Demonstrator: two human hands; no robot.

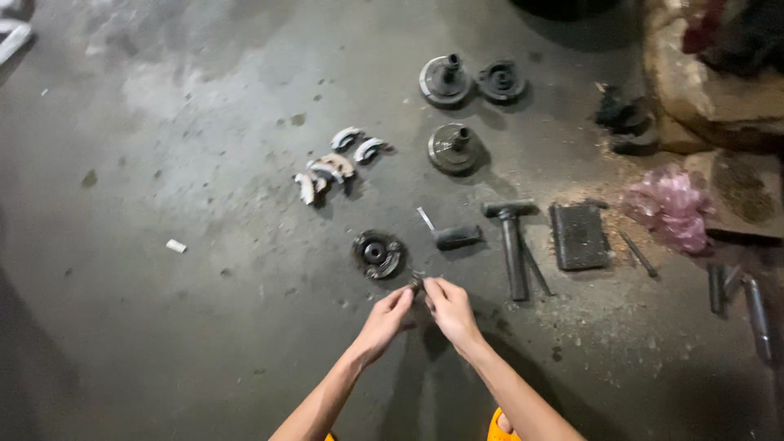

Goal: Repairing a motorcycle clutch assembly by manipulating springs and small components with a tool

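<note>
Concrete floor point(163, 343), grey, oil-stained, gritty; all parts lie directly on it. Landmark: the hammer point(511, 245), head away from the person.

Nearest, just left of and below the hammer's handle end: left hand point(385, 317) and right hand point(449, 306), fingertips meeting over a small dark metal part point(416, 282). Each grip is pinched nearly closed on that part; it is held just above the floor.

Beyond the hands, left of the hammer: round clutch-like disc point(377, 254); then a short dark-handled tool point(451, 236) just beside the hammer head. Right of the hammer: flat black rectangular block point(578, 235).

Farther, up and left of the hammer: cluster of curved shoe pieces point(331, 163). Farthest, above the hammer: three round hubs point(453, 147).

Risk (judgement): the part is tiny and the floor looks oily; a slip of the fingertips would drop it into dark grit, where it would be hard to find.

Unclear: the part's shape is mostly covered by fingers. Items at the right edge are cut off. An orange object at the bottom edge is unidentifiable.
</note>
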